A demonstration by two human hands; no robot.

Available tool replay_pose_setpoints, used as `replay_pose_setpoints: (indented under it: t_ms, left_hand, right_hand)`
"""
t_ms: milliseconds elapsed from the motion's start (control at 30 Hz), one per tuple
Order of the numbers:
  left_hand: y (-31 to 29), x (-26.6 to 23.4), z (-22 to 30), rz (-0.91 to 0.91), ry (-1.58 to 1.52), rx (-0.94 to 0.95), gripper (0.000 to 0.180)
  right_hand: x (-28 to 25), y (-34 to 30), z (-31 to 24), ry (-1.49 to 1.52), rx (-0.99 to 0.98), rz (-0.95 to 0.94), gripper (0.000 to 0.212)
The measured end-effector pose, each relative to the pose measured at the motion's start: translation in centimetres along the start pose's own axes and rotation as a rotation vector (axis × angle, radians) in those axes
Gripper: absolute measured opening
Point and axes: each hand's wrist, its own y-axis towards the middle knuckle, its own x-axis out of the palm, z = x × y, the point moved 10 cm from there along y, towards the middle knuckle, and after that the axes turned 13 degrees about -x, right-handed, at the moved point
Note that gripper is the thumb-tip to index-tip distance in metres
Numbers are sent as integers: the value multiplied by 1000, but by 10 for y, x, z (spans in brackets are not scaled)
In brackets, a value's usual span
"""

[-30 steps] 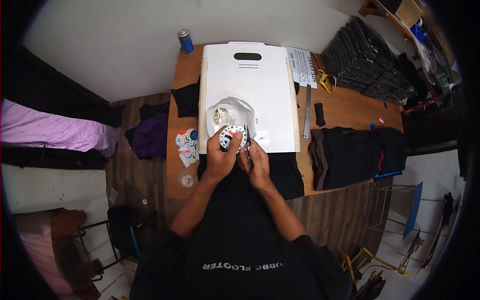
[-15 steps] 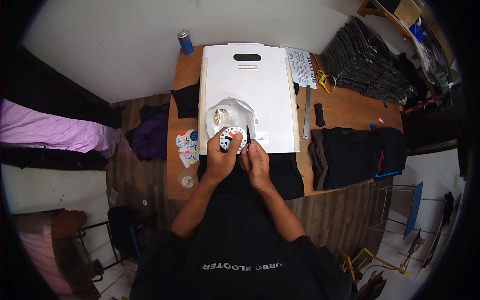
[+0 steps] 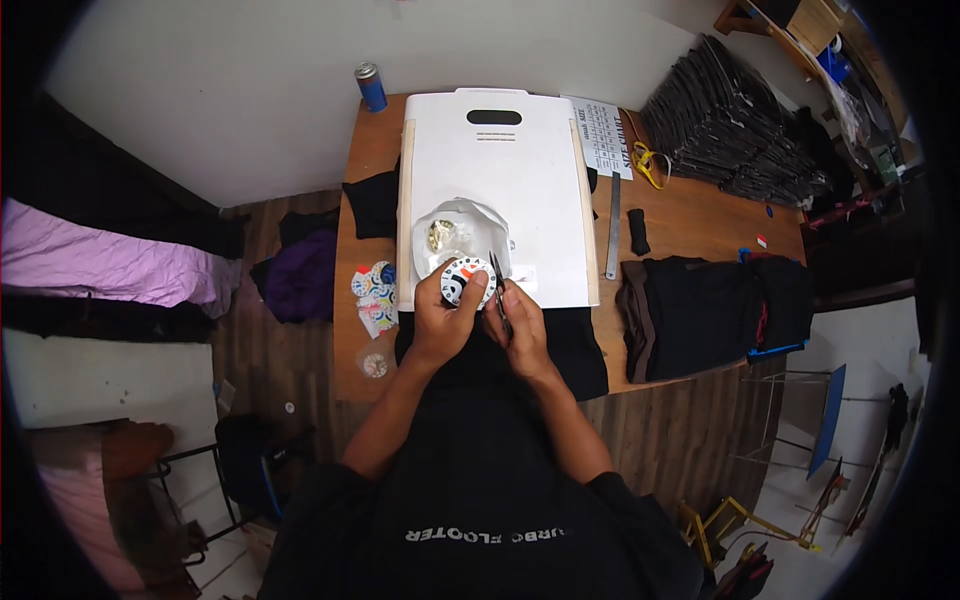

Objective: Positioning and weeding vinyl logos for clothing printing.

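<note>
My left hand (image 3: 443, 318) pinches a round white print cutout (image 3: 464, 284) with black and orange shapes, the thumb lying over its face. My right hand (image 3: 518, 328) is closed on small dark scissors (image 3: 496, 272), their slim blades pointing away from me along the cutout's right edge. Just beyond both hands, a crumpled clear plastic bag (image 3: 483, 221) with a gold-coloured round piece (image 3: 440, 235) lies on a white board (image 3: 545, 200). Several colourful printed pieces (image 3: 375, 290) are to the left of the board.
The board rests on a wooden table (image 3: 680, 215) over black cloth (image 3: 570, 350). A can (image 3: 370, 88) stands at the back left. Toward the right are a metal ruler (image 3: 614, 225), yellow-handled scissors (image 3: 652, 165), folded dark garments (image 3: 700, 310) and a tall garment stack (image 3: 720, 130).
The round cutout has turned a little in my left hand. The scissors in my right hand have tilted, and more of them now shows at the cutout's edge.
</note>
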Motion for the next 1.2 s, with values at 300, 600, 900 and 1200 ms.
replay_pose_setpoints:
  t_ms: [300,600,900,1200]
  left_hand:
    - [-4,-3,-3,-6,-14,-23,15]
    - [-6,-4,-4,7,-6,-17,16]
    - [-7,0,-1,-1,-3,-7,16]
    - [-7,-2,-8,16,22,-15,17]
  right_hand:
    - [5,-4,1,12,0,-10,37]
    - [4,-8,3,1,5,-2,38]
    - [2,-9,3,7,-11,-1,38]
    - [-2,-8,2,-6,-6,13,37]
